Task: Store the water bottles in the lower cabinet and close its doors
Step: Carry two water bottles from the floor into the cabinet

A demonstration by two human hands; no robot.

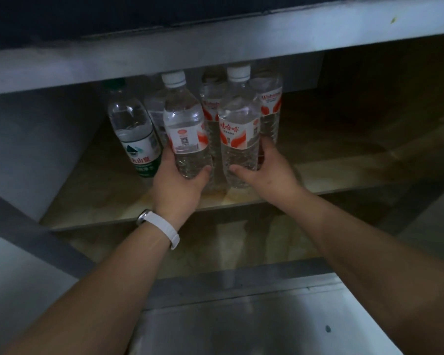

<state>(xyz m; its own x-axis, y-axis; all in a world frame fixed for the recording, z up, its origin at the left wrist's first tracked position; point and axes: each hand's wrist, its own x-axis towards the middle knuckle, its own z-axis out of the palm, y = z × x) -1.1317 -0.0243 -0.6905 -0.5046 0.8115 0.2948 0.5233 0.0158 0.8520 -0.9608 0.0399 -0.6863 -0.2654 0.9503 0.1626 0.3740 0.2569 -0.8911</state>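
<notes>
Inside the open lower cabinet, my left hand (pixel 180 185) grips the base of a clear water bottle (pixel 183 124) with a white cap and a red-and-white label. My right hand (pixel 267 170) grips a second white-capped bottle (pixel 239 129) beside it. Both bottles stand upright over the front of the cabinet shelf (pixel 100 196). A green-labelled bottle (pixel 135 131) stands just left of them. Behind them stand more red-labelled bottles (pixel 269 103), partly hidden.
The cabinet's grey top rail (pixel 215 49) runs across above the bottle caps. A grey side wall (pixel 36 149) closes the left. The shelf's right half (pixel 356 139) is dim and bare. A lower level (pixel 241 242) shows beneath, and a metal panel (pixel 254 324) lies at the bottom.
</notes>
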